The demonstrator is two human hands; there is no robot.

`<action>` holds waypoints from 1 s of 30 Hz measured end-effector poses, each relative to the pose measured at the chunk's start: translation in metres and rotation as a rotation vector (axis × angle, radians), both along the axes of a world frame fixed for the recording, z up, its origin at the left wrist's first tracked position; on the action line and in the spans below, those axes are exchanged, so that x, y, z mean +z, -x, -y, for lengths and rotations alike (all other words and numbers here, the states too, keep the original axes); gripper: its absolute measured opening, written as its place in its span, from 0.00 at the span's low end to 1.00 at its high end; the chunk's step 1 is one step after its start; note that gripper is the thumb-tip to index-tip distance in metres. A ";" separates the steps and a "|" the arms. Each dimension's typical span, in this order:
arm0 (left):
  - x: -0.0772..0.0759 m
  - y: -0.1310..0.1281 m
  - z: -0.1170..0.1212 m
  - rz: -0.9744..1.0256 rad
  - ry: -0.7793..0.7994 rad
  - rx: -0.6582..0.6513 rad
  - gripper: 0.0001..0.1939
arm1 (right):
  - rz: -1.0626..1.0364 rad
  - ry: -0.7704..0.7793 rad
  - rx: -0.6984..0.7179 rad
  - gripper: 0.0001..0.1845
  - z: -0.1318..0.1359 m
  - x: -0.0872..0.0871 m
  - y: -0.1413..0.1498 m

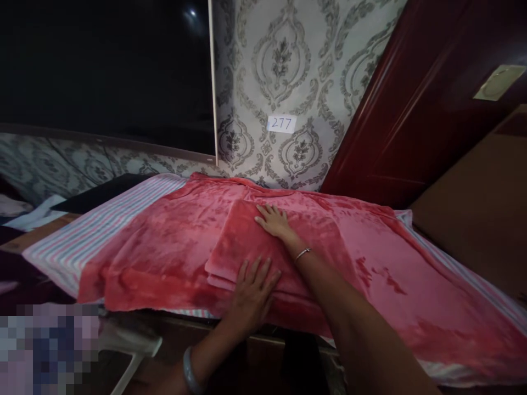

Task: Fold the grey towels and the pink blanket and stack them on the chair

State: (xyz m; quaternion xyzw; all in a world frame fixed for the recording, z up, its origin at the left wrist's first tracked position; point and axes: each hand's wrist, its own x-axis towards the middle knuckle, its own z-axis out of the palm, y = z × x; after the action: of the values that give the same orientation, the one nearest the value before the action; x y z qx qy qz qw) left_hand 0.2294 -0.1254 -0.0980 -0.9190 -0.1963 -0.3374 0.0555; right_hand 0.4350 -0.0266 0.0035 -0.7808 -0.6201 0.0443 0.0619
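A folded red fleece cloth (241, 241) lies on top of a larger red fleece blanket (164, 247) spread over a raised surface. My left hand (251, 291) lies flat on the near edge of the folded cloth, fingers spread, with a pale bangle on the wrist. My right hand (274, 220) rests flat on the far part of the folded cloth, fingers stretched out, a thin bracelet on the wrist. Neither hand grips anything.
A striped sheet (94, 230) lies under the blanket. Patterned wallpaper with a small label reading 277 (281, 123) stands behind. A dark screen (107, 71) hangs at the left, a dark red door (415, 109) at the right. A white plastic piece (135, 351) sits below.
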 end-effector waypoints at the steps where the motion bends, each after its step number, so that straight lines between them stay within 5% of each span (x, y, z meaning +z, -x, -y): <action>1: -0.003 0.000 0.001 0.016 -0.001 0.004 0.30 | 0.007 0.006 0.002 0.35 -0.003 -0.005 -0.001; 7: -0.017 -0.005 0.007 0.066 0.013 0.010 0.27 | 0.050 -0.030 0.017 0.34 -0.007 -0.027 -0.005; 18: -0.020 -0.009 0.010 0.133 0.013 0.007 0.26 | 0.106 -0.071 0.000 0.34 -0.005 -0.035 -0.003; 24: 0.009 0.015 0.000 -0.003 0.132 -0.078 0.28 | 0.071 0.006 -0.028 0.34 -0.004 -0.022 -0.002; 30: 0.042 0.042 -0.037 0.042 0.153 0.234 0.27 | 0.005 -0.047 0.056 0.33 -0.021 0.008 0.035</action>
State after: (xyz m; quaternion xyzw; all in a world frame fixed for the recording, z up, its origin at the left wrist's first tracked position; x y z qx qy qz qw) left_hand 0.1871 -0.0887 -0.0556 -0.8841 -0.3284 -0.3318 0.0202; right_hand 0.4000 -0.0052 0.0120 -0.7615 -0.6429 0.0292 0.0774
